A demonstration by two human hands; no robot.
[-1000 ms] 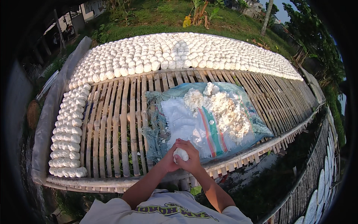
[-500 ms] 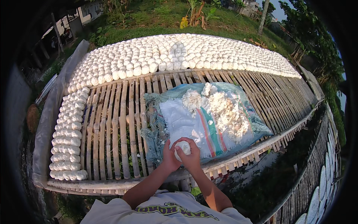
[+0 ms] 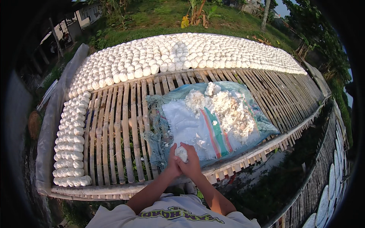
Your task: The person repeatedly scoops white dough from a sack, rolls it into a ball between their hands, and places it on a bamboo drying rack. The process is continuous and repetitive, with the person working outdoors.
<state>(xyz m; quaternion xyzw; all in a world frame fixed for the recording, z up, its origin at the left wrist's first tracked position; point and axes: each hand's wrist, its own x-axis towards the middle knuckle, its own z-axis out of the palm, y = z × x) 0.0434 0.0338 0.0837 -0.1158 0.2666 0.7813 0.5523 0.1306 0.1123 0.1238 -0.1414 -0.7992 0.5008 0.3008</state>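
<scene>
Between my two palms sits a white lump of dough-like pulp [image 3: 181, 154], pressed from both sides near the rack's front edge. My left hand [image 3: 173, 164] cups it from the left, while my right hand [image 3: 191, 162] wraps over its right side. Just beyond my hands lies a white woven sack [image 3: 186, 127] with green and red stripes, spread on a blue-green net [image 3: 157, 114]. Heaped on the sack's right half is loose, crumbly white pulp [image 3: 232, 114], with small crumbs scattered around it.
A slatted bamboo rack [image 3: 114, 133] carries everything. Dense rows of white balls [image 3: 152, 60] cover its far side, and more balls [image 3: 70, 148] line its left end. Rolled plastic sheeting [image 3: 57, 125] runs along the left edge. Another rack with flat pale pieces [image 3: 323, 201] stands at lower right.
My hands have closed tighter around the white lump, with the right hand turned and now covering more of it. The pulp heap looks the same.
</scene>
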